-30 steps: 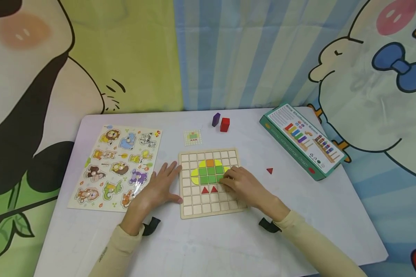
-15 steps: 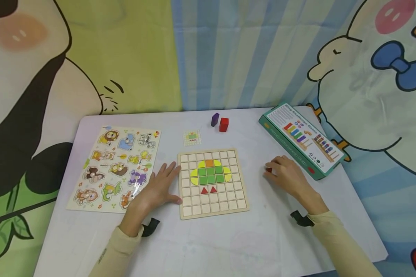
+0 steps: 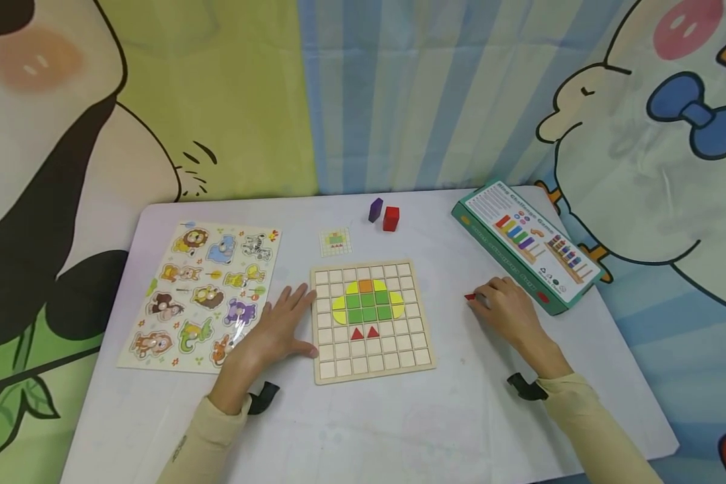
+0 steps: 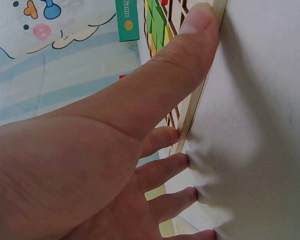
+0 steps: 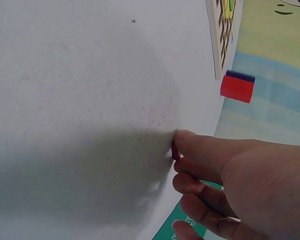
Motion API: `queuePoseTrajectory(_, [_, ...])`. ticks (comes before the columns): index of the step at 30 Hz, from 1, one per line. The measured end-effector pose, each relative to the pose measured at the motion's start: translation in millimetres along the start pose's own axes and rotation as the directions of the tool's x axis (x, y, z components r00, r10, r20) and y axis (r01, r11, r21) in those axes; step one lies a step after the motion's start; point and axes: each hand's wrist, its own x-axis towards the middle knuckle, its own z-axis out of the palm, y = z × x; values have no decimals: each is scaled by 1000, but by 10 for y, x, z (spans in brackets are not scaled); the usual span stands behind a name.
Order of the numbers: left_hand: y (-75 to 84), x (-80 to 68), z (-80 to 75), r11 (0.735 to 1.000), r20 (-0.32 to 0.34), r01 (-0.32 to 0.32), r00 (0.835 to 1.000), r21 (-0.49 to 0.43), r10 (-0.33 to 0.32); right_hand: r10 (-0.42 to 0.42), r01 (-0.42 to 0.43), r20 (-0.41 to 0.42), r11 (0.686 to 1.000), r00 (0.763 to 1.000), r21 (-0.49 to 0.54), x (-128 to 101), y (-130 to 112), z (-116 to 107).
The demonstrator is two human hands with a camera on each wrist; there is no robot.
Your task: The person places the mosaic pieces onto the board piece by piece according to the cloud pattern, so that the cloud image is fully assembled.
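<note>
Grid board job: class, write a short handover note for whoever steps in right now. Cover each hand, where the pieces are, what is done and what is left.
Left hand: open, flat on the table, fingers against the grid board's left edge.
Right hand: fingertips pinching the loose red triangle on the table, right of the board.
Done: a yellow, green and orange shape fills the board's middle, with two red triangles below it.
Left: the pinched triangle is not yet on the board.

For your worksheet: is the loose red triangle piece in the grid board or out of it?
Out: the red triangle piece lies on the table right of the grid board, at the right hand.
</note>
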Motion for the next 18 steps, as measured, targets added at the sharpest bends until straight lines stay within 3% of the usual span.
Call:
queuePoseTrajectory(4, [-3,3,-4,1000,-1,0,1000,11,0,5,-5,3,1000,1000,6,6,-21,14])
queuePoseTrajectory(11, [-12,12,4,1000,4,2,1000,10,-2,-20,23,-70,999,997,40,21,-40,67])
queuePoseTrajectory(18, [-11,12,7,1000,5,5,1000,6,-5,-108,115,-94,990,990,77,151,-355,40])
